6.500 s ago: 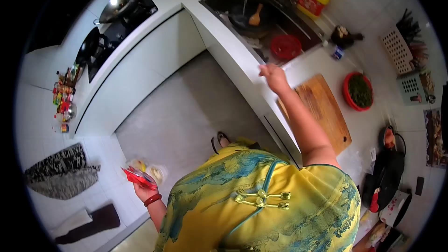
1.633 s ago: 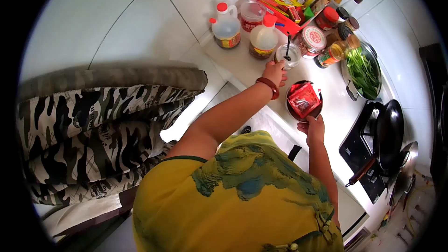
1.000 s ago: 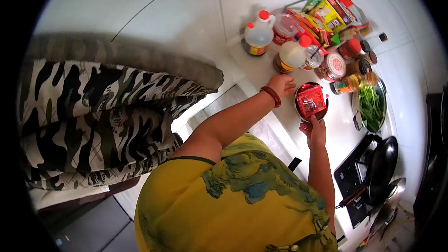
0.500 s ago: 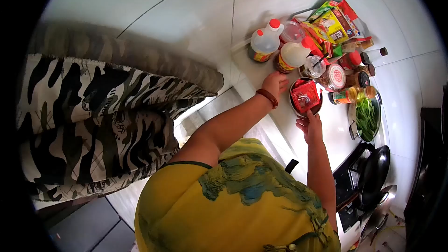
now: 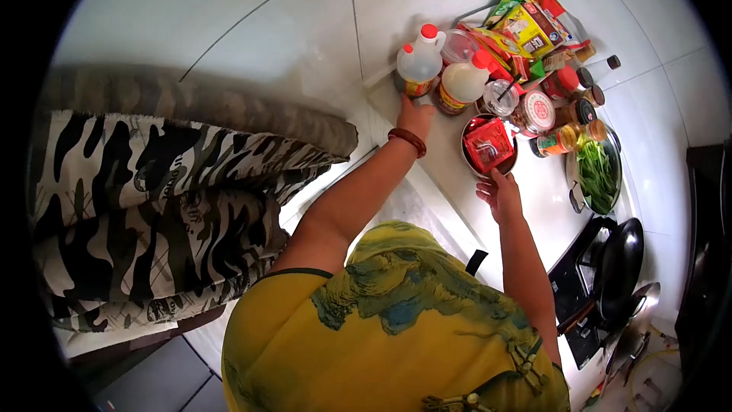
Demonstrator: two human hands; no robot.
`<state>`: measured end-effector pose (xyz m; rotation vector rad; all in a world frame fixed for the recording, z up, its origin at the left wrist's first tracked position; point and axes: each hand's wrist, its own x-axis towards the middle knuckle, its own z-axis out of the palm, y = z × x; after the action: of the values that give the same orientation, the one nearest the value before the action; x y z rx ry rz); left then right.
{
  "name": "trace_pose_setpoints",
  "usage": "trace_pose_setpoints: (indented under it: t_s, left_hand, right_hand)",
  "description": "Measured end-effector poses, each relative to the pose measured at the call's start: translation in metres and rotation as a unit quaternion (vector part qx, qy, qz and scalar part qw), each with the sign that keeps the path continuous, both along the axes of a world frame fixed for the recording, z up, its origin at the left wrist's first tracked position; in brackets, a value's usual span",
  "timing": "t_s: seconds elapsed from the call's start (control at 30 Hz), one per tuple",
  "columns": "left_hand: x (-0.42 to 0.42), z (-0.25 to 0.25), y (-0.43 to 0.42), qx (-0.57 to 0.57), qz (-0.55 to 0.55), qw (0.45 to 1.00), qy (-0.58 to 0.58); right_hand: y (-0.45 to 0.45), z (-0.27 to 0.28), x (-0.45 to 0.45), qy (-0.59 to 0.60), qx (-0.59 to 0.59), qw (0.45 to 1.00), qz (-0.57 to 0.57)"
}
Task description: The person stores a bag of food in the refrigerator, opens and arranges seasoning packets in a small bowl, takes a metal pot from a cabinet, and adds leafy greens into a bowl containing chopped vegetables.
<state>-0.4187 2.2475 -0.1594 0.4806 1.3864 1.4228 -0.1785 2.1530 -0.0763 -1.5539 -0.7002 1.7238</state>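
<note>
My left hand [image 5: 415, 116], a reddish bracelet on its wrist, reaches to the base of a clear plastic jug [image 5: 419, 67] with a red cap. Its fingers look stretched out by the jug; whether they touch it is unclear. Beside that stands a second red-capped jug [image 5: 462, 85] with a brown lower part. My right hand [image 5: 501, 197] is closed at the near rim of a round bowl [image 5: 467, 159], thumb over the edge and other fingers outside. Inside the bowl lies a red packet [image 5: 489, 145], close to the thumb.
Lidded jars [image 5: 536, 111] and bottles crowd the counter behind the bowl, with seasoning bags [image 5: 530, 29] at the back. Right of them are a pan of green vegetables [image 5: 596, 175] and a black wok [image 5: 621, 267] by the stove. Camouflage cloth [image 5: 175, 206] hangs at left.
My left hand has moved from beside the bowl leftward to the base of the clear jug. The right hand stays at the bowl's rim. The whole view has shifted slightly.
</note>
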Motion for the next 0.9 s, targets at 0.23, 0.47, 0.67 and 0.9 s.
trace_pose_setpoints:
  t_s: [0.23,0.47,0.67,0.9]
  left_hand:
    - [-0.012,0.046,-0.018,0.001,-0.122,0.992,-0.024]
    - [0.002,0.053,-0.051,-0.071,-0.158,0.984,-0.038]
    - [0.025,0.070,-0.078,-0.085,-0.229,0.969,-0.040]
    - [0.047,0.082,-0.083,-0.121,-0.215,0.963,-0.106]
  right_hand:
    - [-0.002,-0.002,0.007,0.017,0.002,1.000,0.009]
    - [-0.003,0.000,0.005,0.039,-0.012,0.999,-0.001]
    - [-0.011,0.007,-0.006,0.041,-0.032,0.995,0.083]
    - [-0.031,0.010,0.006,0.003,-0.009,0.994,0.112]
